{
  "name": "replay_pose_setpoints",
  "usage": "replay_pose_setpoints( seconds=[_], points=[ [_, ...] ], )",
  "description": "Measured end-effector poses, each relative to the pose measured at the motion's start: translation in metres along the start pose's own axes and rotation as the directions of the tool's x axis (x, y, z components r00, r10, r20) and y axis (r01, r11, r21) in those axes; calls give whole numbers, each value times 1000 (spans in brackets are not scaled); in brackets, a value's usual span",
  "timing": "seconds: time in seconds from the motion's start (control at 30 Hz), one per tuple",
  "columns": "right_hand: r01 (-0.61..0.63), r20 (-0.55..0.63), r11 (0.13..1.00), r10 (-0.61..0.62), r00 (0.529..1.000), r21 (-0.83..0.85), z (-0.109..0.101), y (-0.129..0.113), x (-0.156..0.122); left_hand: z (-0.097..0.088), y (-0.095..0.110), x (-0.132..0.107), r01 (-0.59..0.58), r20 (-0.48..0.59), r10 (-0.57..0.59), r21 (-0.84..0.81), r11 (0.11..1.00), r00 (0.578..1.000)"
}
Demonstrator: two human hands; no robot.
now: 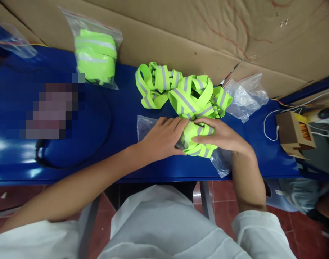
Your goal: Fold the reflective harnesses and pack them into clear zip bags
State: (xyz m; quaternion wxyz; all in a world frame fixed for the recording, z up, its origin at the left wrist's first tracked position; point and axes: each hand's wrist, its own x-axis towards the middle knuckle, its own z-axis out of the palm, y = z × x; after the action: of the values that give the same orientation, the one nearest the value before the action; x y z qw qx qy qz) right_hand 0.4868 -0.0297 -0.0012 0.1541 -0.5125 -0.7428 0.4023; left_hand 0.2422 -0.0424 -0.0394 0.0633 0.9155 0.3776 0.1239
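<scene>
A bundle of neon-yellow reflective strap (199, 149) with silver stripes is held between my two hands near the table's front edge. My left hand (166, 136) curls round its left side, where something dark and clear plastic shows under the fingers. From the right, my right hand (218, 135) grips the bundle with thumb and fingers. Beneath my hands lies clear plastic (221, 162), showing on both sides; whether it is one bag or two I cannot tell. Just behind, a loose pile of the same straps (191, 93) lies tangled on the blue table.
A zip bag packed with neon strap (95, 57) leans on the cardboard-covered wall (159, 39). Another clear bag (247, 95) lies behind right. An open cardboard box (295, 131) and white cables stand far right. A blurred-out object (49, 111) and black cable are on the left.
</scene>
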Motion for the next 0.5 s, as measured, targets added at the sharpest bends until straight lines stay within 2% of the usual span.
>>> replay_pose_setpoints(
  seconds=[0.2,0.27,0.4,0.5],
  points=[
    [45,-130,983,-22,991,175,15,5,9,-2,1,1,3,-28,0,83,997,1000],
    [62,-167,980,-30,985,188,18,5,11,-3,1,1,15,-47,-10,89,996,999],
    [94,-162,976,-63,985,196,21,2,13,-5,0,2,13,-33,-10,87,996,999],
    [92,-227,985,-58,972,146,20,-4,10,-6,-1,2,34,-69,-29,72,997,997]
  ],
)
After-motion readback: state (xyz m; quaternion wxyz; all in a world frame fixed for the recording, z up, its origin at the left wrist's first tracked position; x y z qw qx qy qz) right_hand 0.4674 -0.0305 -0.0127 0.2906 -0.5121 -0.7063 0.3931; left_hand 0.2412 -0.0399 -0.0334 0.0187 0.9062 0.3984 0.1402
